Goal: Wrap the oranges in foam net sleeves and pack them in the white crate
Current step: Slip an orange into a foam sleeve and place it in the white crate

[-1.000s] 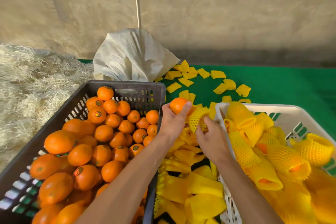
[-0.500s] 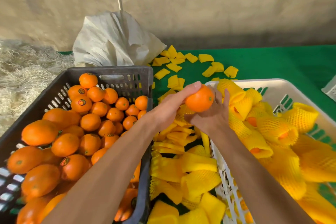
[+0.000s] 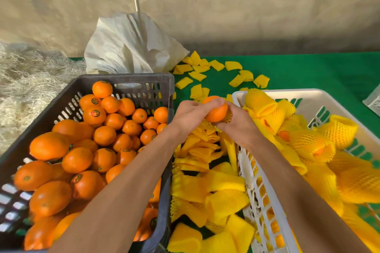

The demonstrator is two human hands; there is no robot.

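Leftmost, a dark crate [image 3: 131,80] of bare oranges [image 3: 102,135] sits beside the left hand [image 3: 191,115], whose curled fingers grip one orange [image 3: 217,113] from above. Under it, the right hand [image 3: 238,127] pinches a yellow net sleeve [image 3: 227,118]; beyond its knuckles sits the white crate [image 3: 320,96].

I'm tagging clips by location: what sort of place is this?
Probably a fruit packing station. A dark crate is piled with loose oranges, foam net sleeves litter a green mat, and a white crate holds sleeved fruit.
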